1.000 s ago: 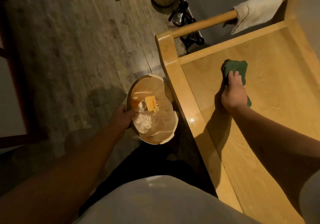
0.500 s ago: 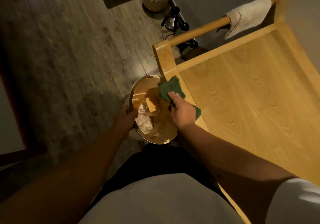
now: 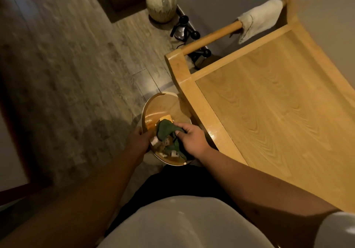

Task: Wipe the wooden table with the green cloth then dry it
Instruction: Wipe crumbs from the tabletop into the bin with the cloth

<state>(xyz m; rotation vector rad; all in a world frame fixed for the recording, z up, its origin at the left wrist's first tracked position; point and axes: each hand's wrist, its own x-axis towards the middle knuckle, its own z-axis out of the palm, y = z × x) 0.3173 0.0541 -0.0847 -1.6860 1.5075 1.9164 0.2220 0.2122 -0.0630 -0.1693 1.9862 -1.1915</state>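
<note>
The wooden table (image 3: 278,113) fills the right side, its top bare with a wet shine near the left edge. My right hand (image 3: 189,138) grips the green cloth (image 3: 165,129) and holds it over the open bin (image 3: 163,103) that stands on the floor beside the table's left edge. Scraps and an orange piece lie inside the bin. My left hand (image 3: 139,137) holds the bin's near-left rim. A white cloth (image 3: 259,20) hangs on the table's round wooden rail at the far end.
A large round vase (image 3: 161,2) stands on the floor at the top, with a dark metal object (image 3: 182,31) beside it against the wall. Grey wood-look flooring spreads to the left. My torso and dark trousers fill the bottom.
My right hand carried the green cloth off the table top, leftward over the edge, and down into the bin. My left hand kept its hold on the bin's rim.
</note>
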